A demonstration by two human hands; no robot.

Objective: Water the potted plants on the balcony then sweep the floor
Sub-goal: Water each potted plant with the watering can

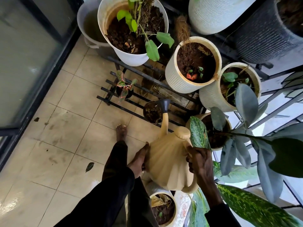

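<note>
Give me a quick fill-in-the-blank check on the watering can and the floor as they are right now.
1. The right hand grips the watering can by its ____.
2. A fallen ____ lies on the floor tiles, left of the person's leg.
3. The foot on the tiles is ____.
Missing words: handle; leaf; bare.

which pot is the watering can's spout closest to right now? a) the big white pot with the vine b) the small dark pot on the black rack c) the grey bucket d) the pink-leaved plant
b: the watering can, gripped at its handle by the right hand with the left hand flat against its side, has its black spout head right at the rim of the small dark pot.
</note>
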